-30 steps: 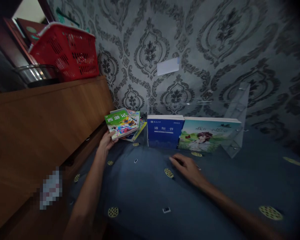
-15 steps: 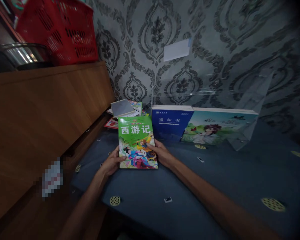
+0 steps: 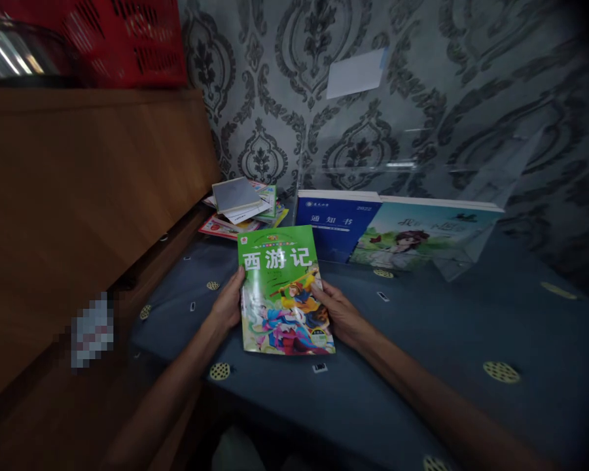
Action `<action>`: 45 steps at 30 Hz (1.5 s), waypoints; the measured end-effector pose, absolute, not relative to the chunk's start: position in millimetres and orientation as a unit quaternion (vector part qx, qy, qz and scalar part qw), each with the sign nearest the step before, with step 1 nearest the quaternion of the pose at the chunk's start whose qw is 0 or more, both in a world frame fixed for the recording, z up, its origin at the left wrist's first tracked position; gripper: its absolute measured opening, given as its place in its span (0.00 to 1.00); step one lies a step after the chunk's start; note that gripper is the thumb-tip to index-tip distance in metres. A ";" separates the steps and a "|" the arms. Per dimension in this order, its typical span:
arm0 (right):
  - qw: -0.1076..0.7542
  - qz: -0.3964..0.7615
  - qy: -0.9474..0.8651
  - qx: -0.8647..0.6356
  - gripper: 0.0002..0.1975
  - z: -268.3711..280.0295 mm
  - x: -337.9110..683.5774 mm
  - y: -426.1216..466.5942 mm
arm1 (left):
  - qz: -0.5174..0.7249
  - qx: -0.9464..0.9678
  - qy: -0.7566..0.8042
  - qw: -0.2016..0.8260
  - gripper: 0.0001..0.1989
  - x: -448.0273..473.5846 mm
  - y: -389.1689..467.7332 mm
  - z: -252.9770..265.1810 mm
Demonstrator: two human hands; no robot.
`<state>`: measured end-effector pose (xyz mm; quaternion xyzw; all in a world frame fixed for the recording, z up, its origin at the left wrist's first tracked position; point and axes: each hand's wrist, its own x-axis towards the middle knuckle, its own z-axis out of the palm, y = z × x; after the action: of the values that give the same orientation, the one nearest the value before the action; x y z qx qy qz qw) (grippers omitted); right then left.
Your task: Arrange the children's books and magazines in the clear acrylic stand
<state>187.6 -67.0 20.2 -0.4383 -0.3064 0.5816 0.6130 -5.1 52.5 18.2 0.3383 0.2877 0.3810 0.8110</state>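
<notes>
A green picture book with white Chinese characters and colourful figures on its cover is held up, cover facing me, over the dark blue cloth. My left hand grips its left edge, the fingers mostly hidden behind it. On the right edge my right hand is closed, its thumb on the cover. Behind, to the right, a blue book and a teal book with a drawn figure stand side by side in a clear acrylic holder.
A loose pile of books topped by a grey-covered one lies at the back left. A wooden cabinet flanks the left, bearing a red basket and a metal pot. The patterned cloth covers the surface.
The green book is nearer to me and looks larger, with both hands still on it. My left thumb has moved off the front cover to its left edge. The view has shifted slightly.
</notes>
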 end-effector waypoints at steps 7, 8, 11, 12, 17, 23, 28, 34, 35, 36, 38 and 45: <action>0.605 0.541 -0.310 -0.495 0.28 17.6 189.8 -93.6 | 0.304 0.409 0.292 0.809 0.26 1.5 40.8 9.1; 0.603 0.523 -0.323 -0.508 0.28 16.7 190.8 -95.8 | 0.305 0.435 0.288 0.797 0.27 1.4 39.6 8.4; 0.572 0.461 -0.370 -0.569 0.29 12.9 198.7 -101.0 | 0.314 0.537 0.294 0.726 0.31 -2.3 37.5 6.9; 0.551 0.427 -0.391 -0.600 0.28 11.7 202.7 -102.8 | 0.311 0.583 0.311 0.683 0.32 -4.8 37.5 7.0; 0.383 0.129 -0.529 -0.746 0.18 12.6 218.3 -110.9 | 0.257 0.834 0.381 0.305 0.19 -19.2 40.4 11.3; 0.290 0.010 -0.722 -0.629 0.18 14.8 187.3 -82.6 | 0.247 0.891 0.354 0.142 0.16 -17.3 37.5 7.4; 0.175 0.043 -0.799 -0.573 0.25 11.6 147.4 -35.5 | 0.267 0.893 0.345 0.114 0.18 -14.5 33.9 -2.4; 0.162 0.052 -0.768 -0.618 0.26 13.2 154.1 -18.8 | 0.258 0.894 0.353 0.093 0.18 -16.5 35.9 -6.6; 0.165 0.051 -0.753 -0.635 0.28 12.7 159.6 -19.6 | 0.253 0.895 0.356 0.092 0.18 -16.4 35.8 -6.2; 0.166 0.051 -0.739 -0.652 0.29 11.8 165.8 -20.9 | 0.249 0.895 0.358 0.092 0.18 -16.1 35.5 -5.5; 0.167 0.054 -0.712 -0.679 0.31 9.0 179.6 -24.9 | 0.245 0.895 0.360 0.097 0.18 -15.3 34.4 -3.4; 0.259 0.101 -0.677 -0.681 0.27 -7.6 233.6 -46.9 | 0.229 0.898 0.365 0.091 0.18 -16.5 30.8 5.6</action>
<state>233.6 -46.9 -7.6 -0.6815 -0.6770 0.1007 0.2590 -16.5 30.8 5.6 0.8978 0.3650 0.2291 0.0909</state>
